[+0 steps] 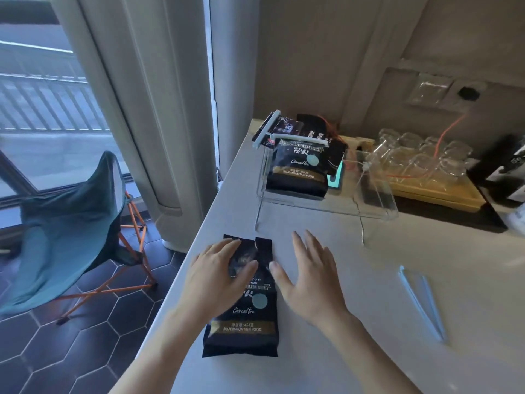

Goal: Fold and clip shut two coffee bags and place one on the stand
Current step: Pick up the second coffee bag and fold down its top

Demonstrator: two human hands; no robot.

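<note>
Head camera is showing me a black coffee bag (244, 308) lying flat on the white counter (341, 351), its open top pointing away from me, and I am judging the fold on this one to be the step in hand. My left hand (218, 277) is pressing flat on the bag's upper part with fingers spread, gripping nothing; my right hand (309, 277) is hovering open just beside the bag's right edge, thumb near the top flap. The other coffee bag (295, 169) is standing on the clear acrylic stand (377, 203) with a pale clip (267, 129) across its top, though glare is making it hard to tell whether that clip is fully seated. To fold well, I am thinking of pushing air out toward the mouth, squaring the split top edge so both halves are lining up, then rolling it down tightly while the left palm is pinning the body. The spare sealing clip (423, 302) is lying well apart to the right, so the right hand should fetch it only once the fold is holding.
</note>
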